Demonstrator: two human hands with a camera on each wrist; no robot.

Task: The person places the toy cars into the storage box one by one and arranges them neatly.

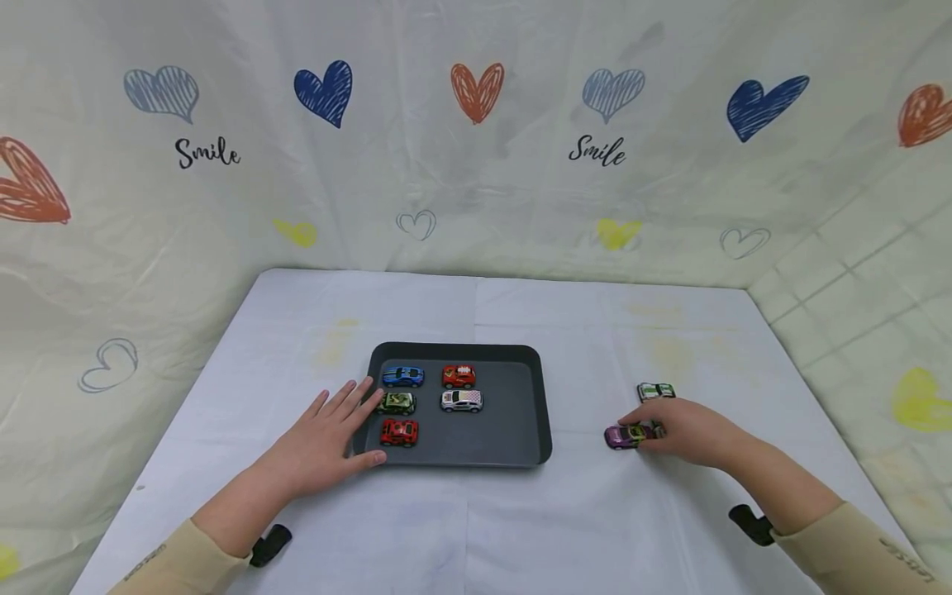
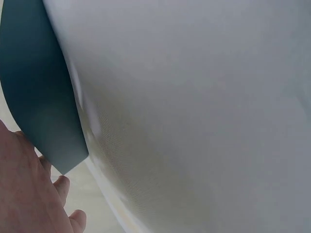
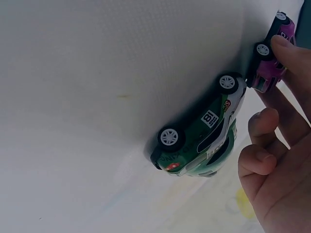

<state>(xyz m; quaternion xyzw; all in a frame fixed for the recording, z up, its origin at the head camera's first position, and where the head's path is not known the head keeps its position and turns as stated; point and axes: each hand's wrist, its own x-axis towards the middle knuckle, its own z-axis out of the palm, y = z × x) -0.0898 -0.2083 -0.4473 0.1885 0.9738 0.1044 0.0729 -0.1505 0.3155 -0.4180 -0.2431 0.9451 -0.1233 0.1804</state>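
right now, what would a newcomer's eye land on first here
Probably the dark tray on the white table, holding five toy cars, with the left hand spread at its left edge. Next, to the tray's right, the purple car pinched in the right hand, with a green-and-white car just beyond it. Bold hearts across the backdrop also stand out.

The purple car [image 1: 621,437] has some yellow on it, and its wheels [image 3: 263,50] are black with white middles. The green and white car [image 3: 204,133] near it has wheels like that too. The tray [image 1: 513,421] is dark grey. It holds a blue car [image 1: 402,377], a blotchy green car [image 1: 397,403], a red and black car [image 1: 399,433], a red car [image 1: 458,377] and a white car [image 1: 462,402] with pink checks. The desk [image 1: 521,529] is white. The far cloth [image 1: 521,194] is cream with red, blue and yellow hearts [image 1: 323,92].
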